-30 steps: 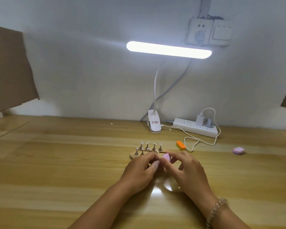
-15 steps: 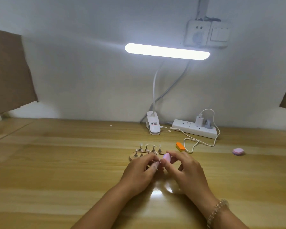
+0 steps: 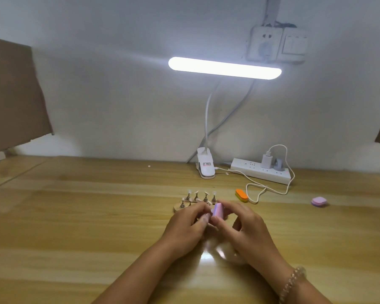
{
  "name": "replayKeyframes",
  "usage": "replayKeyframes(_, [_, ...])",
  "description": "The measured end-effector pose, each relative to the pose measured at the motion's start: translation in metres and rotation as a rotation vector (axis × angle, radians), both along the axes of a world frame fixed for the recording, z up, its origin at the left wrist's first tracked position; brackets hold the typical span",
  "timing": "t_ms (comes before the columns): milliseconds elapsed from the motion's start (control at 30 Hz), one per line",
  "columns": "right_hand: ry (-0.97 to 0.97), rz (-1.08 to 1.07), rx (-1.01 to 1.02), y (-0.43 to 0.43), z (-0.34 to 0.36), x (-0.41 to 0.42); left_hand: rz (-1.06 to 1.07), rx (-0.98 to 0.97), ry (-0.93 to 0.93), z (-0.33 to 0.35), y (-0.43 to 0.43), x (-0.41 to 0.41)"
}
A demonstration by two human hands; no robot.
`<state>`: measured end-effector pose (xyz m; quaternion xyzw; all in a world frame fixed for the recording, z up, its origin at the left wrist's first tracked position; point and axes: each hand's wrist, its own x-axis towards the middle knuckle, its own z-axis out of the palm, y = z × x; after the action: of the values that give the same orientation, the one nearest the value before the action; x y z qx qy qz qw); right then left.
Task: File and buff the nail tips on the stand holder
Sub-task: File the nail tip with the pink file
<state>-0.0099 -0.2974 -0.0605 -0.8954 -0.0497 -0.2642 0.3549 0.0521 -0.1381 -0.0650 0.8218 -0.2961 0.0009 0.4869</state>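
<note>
Wooden and oval, the stand holder [image 3: 177, 207] with its pale nail tips [image 3: 196, 191] lies at twelve o'clock of our left hand [image 3: 184, 229], whose fingers curl, though holding what we cannot tell. Our right hand [image 3: 248, 229] pinches the pink rectangular buffer block [image 3: 217, 210], its long axis toward twelve o'clock.

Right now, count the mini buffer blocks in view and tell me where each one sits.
3. A pink buffer block pinched in the right hand, an orange buffer block beside the white cable, and a lilac buffer block far right on the table. Others could be hidden.
</note>
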Motion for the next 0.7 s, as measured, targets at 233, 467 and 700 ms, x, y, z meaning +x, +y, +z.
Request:
replayKeyframes(233, [-0.025, 0.028, -0.009, 0.001, 0.0, -0.003, -0.02, -0.005, 0.003, 0.001, 0.0, 0.0])
replayKeyframes(467, [-0.038, -0.047, -0.048, -0.001, -0.004, -0.001, -0.035, -0.01, -0.034, -0.002, 0.001, 0.001])
replayKeyframes(700, [-0.049, -0.052, -0.058, -0.001, -0.003, -0.002, -0.048, 0.002, -0.056, -0.002, 0.0, 0.001])
